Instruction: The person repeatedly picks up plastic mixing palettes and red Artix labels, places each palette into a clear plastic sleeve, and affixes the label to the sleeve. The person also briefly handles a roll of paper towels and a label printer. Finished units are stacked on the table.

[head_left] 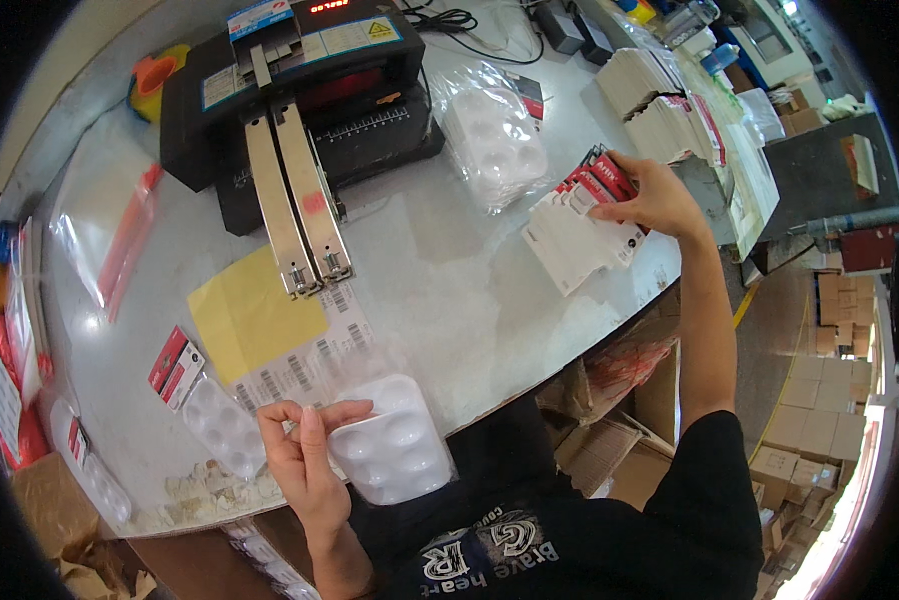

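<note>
Trouble brewing: our left hand [305, 450] merely pinches the white blister tray [390, 445] over the table's near edge [490, 395], while our right hand [655, 195] grips fanned cards [580, 235] that could slide.

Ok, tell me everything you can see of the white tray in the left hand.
The white plastic blister tray is a thin, glossy moulded piece with rounded corners and rows of shallow round wells. It sits at the near edge of the grey worktable, partly overhanging it and tilted toward the person. The left hand pinches its left rim between thumb and fingers. The wells look empty.
</note>
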